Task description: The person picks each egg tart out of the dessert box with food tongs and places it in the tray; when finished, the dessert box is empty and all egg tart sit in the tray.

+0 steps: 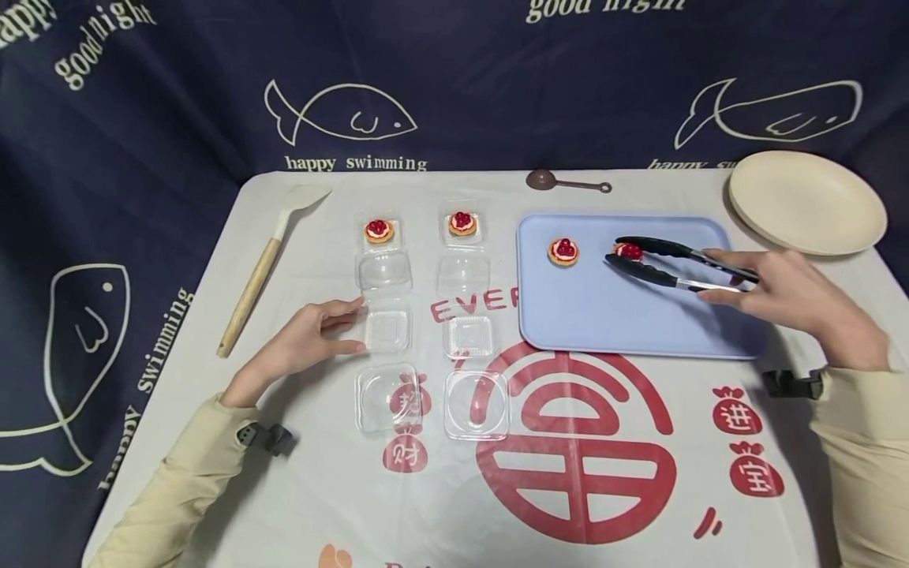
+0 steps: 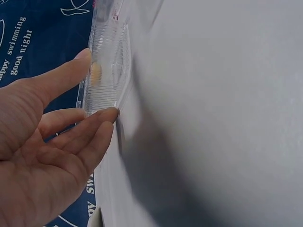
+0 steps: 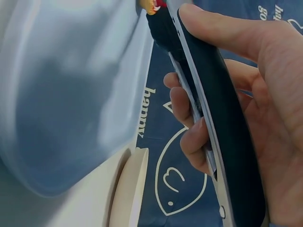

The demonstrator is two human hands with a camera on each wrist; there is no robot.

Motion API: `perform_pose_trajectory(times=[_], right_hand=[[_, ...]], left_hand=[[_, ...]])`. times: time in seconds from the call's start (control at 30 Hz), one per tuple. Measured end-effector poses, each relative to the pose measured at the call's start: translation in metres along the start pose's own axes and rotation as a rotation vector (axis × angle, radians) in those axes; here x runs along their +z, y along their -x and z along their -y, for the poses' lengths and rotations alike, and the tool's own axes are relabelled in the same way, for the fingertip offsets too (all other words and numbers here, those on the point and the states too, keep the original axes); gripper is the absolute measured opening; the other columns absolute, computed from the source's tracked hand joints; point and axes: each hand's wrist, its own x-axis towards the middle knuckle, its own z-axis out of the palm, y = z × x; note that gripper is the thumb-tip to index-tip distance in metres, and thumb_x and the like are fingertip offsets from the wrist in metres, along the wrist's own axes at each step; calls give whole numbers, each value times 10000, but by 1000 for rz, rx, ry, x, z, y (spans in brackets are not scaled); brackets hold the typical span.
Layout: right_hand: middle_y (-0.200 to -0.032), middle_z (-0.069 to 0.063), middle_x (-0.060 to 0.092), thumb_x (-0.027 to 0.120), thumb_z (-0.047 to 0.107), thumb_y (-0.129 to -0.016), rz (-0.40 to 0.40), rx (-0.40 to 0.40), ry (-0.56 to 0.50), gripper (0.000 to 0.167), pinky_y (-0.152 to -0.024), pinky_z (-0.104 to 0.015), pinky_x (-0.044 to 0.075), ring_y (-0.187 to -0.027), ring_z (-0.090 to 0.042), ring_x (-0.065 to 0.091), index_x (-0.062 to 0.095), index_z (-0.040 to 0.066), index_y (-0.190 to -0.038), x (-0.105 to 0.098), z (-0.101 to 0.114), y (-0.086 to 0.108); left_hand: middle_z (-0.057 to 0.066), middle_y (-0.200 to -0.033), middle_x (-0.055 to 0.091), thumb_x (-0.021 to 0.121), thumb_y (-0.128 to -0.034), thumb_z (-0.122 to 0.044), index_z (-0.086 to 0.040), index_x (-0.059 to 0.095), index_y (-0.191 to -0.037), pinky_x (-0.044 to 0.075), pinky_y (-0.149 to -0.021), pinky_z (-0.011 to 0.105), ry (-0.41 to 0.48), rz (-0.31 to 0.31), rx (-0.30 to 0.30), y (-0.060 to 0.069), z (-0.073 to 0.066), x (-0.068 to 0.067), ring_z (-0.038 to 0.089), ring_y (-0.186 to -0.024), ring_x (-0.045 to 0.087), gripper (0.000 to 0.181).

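My right hand [image 1: 788, 292] grips black-and-silver tongs [image 1: 675, 266] over a blue tray [image 1: 639, 331]. Between the tongs' tips is a red-topped tart [image 1: 628, 252]; whether they squeeze it I cannot tell. Another tart [image 1: 564, 252] sits on the tray to its left. At the left, the thumb and fingers of my left hand [image 1: 308, 335] are spread at the left edge of an opened clear plastic box [image 1: 387, 330], fingertips at its rim. Two more clear boxes farther back each hold a tart [image 1: 379, 230], their lids folded down toward me. A second box without a tart [image 1: 470, 336] stands to the right.
A spatula with a wooden handle [image 1: 248, 296] lies at the far left. A brown spoon [image 1: 568, 183] rests behind the tray. The cream plate [image 1: 806, 201] stands at the back right, close to the tray's corner. Dark blue fabric [image 1: 469, 79] hangs behind the table.
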Motion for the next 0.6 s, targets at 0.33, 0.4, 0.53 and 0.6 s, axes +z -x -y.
perform_pose_trajectory(times=[0.33, 0.4, 0.53, 0.6], right_hand=[[-742, -209, 615, 843, 265, -740, 13, -7, 25, 692, -507, -293, 296, -526, -191, 377, 582, -43, -1302, 1, 2, -2], [-957, -293, 645, 846, 270, -736, 9, -3, 18, 713, -539, -303, 324, -572, -220, 415, 571, -62, -1303, 0, 0, -1], [-1097, -349, 608, 847, 276, -736, 14, 25, 0, 750, -604, -259, 322, -713, -299, 494, 545, -86, -1320, 1, -4, 6], [-1120, -348, 608, 856, 256, -721, -8, 22, -7, 746, -637, -223, 311, -796, -335, 516, 554, -89, -1309, 2, -8, 11]], left_hand=[[307, -1339, 529, 764, -818, -17, 141, 424, -1381, 461, -1017, 447, -48, 4, 13, 1, -2, -2, 423, -1194, 563, 676], [304, -1337, 532, 760, -825, -26, 139, 413, -1389, 450, -1028, 461, -57, 14, 16, 1, -2, -2, 423, -1201, 557, 683], [290, -1323, 550, 733, -864, -68, 121, 395, -1411, 421, -1056, 485, -76, 40, 26, 1, -2, -6, 419, -1220, 542, 670], [284, -1314, 558, 712, -886, -79, 110, 396, -1416, 413, -1064, 488, -85, 40, 35, 3, -3, -9, 416, -1224, 539, 645]])
